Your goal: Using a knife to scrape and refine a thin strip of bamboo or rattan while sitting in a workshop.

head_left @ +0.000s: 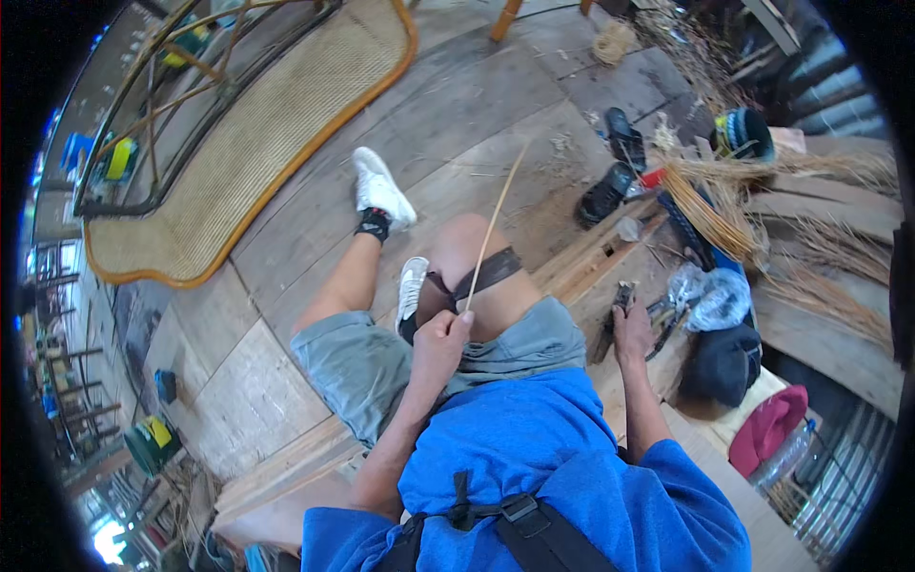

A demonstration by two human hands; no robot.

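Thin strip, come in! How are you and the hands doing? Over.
Left hand: pinching thin strip, pointing forward. Right hand: at dark tool, grip unclear. Clutter: plastic bag farther right.

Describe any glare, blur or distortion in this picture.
In the head view, a white patch glares at lower left; the head view's fisheye blackens the corners, and its corrugated metal at upper right looks soft.

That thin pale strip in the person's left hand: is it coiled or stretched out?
Stretched out: the strip runs from the left hand in one nearly straight line, bending slightly, with no loops showing.
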